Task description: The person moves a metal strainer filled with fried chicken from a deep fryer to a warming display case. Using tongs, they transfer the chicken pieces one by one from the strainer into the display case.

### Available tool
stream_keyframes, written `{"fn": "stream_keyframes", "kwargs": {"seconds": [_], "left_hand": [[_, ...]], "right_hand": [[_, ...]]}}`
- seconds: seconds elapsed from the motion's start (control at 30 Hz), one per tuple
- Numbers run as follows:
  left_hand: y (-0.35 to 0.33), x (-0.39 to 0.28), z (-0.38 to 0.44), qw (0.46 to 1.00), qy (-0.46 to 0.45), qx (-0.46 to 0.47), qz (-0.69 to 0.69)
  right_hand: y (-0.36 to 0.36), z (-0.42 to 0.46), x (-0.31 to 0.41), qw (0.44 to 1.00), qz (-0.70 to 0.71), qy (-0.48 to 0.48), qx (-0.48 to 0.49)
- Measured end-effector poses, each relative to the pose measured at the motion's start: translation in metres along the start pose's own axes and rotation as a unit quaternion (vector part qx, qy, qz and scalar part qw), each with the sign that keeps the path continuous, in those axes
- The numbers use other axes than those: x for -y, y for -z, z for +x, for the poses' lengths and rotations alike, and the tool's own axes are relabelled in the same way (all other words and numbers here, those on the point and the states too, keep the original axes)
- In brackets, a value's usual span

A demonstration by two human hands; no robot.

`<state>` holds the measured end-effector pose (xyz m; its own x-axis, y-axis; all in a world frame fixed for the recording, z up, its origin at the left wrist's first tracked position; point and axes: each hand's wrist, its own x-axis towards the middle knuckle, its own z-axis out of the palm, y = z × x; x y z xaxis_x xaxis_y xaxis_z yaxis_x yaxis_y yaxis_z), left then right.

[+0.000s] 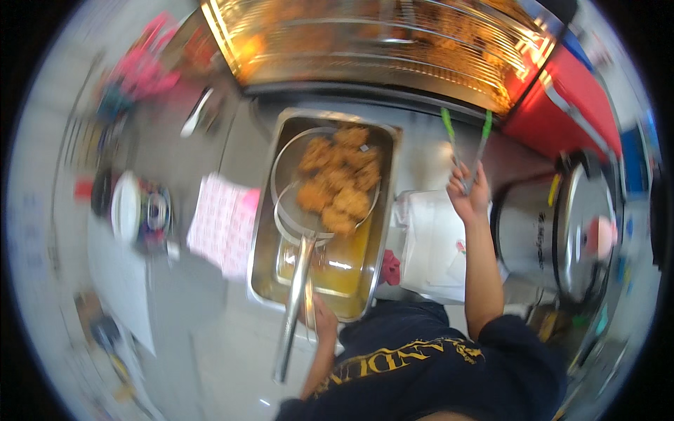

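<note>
A pair of metal tongs [468, 163] with green tips is held in my right hand [467, 194], its two arms spread wide with nothing between them. My left hand [320, 316] is at the near end of a deep steel tray [392, 173], around a metal handle partly hidden by another long handle. Two round strainers [278, 184] overlap in the tray, and one long steel handle [295, 310] extends over its near rim. Several pieces of golden fried chicken [337, 179] are heaped in the larger strainer. Yellow oil [337, 266] lies in the tray's near part.
A lit glass display warmer [368, 58] with wire racks of food stands beyond the tray. Printed paper sheets [224, 226] lie at left, near a white-lidded tub [126, 208]. White paper bags [432, 242], a large steel cooker [532, 226] and a red cooler box [574, 105] are at right.
</note>
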<state>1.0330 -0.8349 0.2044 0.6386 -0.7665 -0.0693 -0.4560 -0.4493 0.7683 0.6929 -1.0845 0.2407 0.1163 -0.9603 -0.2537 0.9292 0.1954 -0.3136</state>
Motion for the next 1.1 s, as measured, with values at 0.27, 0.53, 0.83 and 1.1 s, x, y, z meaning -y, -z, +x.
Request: {"fn": "stream_keyframes", "kwargs": {"seconds": [0.27,0.53,0.83,1.1], "left_hand": [[-0.012,0.049,0.009,0.994,-0.100,-0.035,0.018],[-0.004,0.029,0.017,0.979,-0.176,-0.102,0.030],[0.007,0.020,0.015,0.978,-0.164,-0.131,0.008],[-0.017,0.047,0.009,0.998,-0.049,0.032,-0.026]], "right_hand": [[-0.048,-0.062,-0.084,0.858,-0.506,-0.085,-0.016],[-0.089,-0.023,-0.109,0.275,-0.959,-0.020,0.064],[-0.093,0.009,-0.101,0.356,-0.918,-0.127,0.120],[-0.052,-0.009,-0.060,0.531,-0.841,-0.090,0.049]]}}
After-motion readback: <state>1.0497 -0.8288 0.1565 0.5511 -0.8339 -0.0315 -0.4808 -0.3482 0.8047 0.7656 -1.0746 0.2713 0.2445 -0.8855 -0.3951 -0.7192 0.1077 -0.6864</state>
